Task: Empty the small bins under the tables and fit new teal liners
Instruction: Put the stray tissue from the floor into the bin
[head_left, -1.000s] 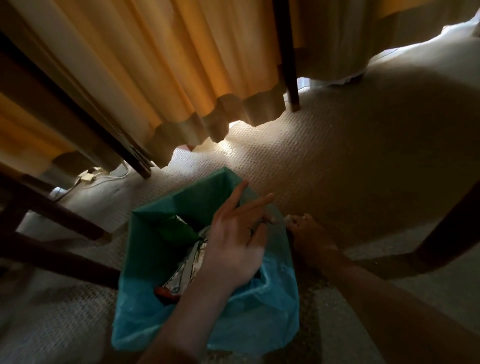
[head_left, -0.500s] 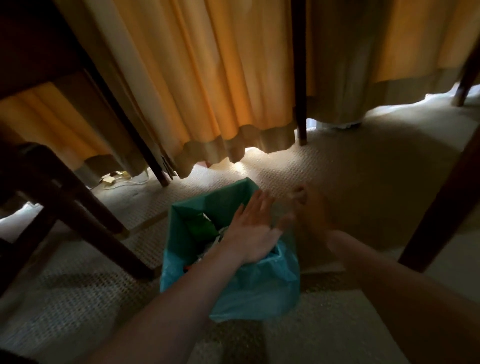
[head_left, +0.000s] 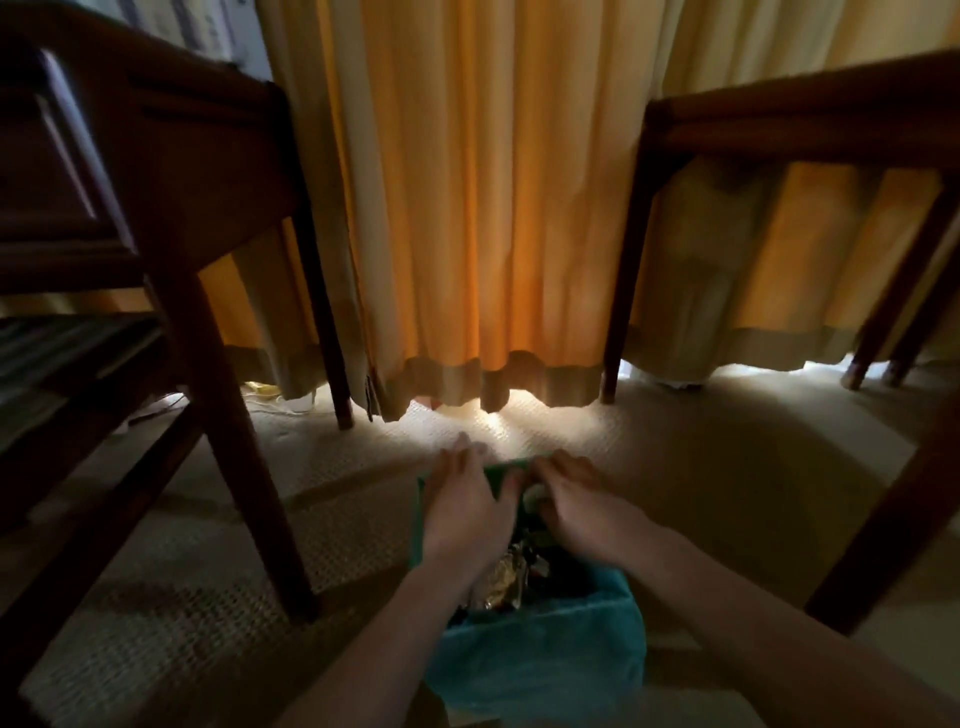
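Pale, textured carpet (head_left: 701, 467) covers the floor. A small bin with a teal liner (head_left: 540, 660) stands on it, between the dark wooden legs of two tables (head_left: 244, 467) (head_left: 623, 291). Curtain hems (head_left: 493, 379) brush the carpet behind.

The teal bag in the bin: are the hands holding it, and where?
Both hands, left hand and right hand, are on the teal liner's far rim; whether they grip it cannot be told.

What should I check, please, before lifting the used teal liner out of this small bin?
1. Both hands at the far rim: ok; left hand and right hand lie on the teal liner.
2. Liner edge firmly gripped: cannot tell; fingers blurred.
3. Rubbish inside the liner: ok; crumpled foil wrapper sits within.
4. Liner untorn: cannot tell; only the near side shows.
5. Clear space above: ok; the bin stands on carpet between the tables.
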